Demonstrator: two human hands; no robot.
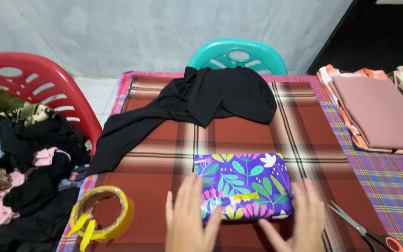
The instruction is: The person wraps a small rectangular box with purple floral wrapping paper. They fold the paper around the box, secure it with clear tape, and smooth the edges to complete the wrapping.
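From my head camera, looking down, I see the wrapped parcel (243,186) lying flat on the brown plaid cloth (164,140) that covers the table, just in front of me and a little right of centre. My left hand (190,219) is spread wide, fingers flat, its fingertips resting on the parcel's near left corner; my right hand (304,219) is just as open, pressed along the near right edge. Neither hand grips anything, they only touch and steady. I think the risk sits at the yellow strip of tape (246,197) on the near side: it looks short, and if I lift my hands or press unevenly the fold beneath could spring up and the paper could crease or tear at the corners. The cloth could also slide under a push, carrying the parcel with it. The scissors (364,228) lie near my right hand, blades toward me, so a careless sweep could catch them. The yellow tape roll (101,217) sits to my left, well clear. The parcel itself looks soft and pillowy, a rounded rectangle in glossy purple paper with green, pink and white leaves and flowers, slightly puckered along the near edge.
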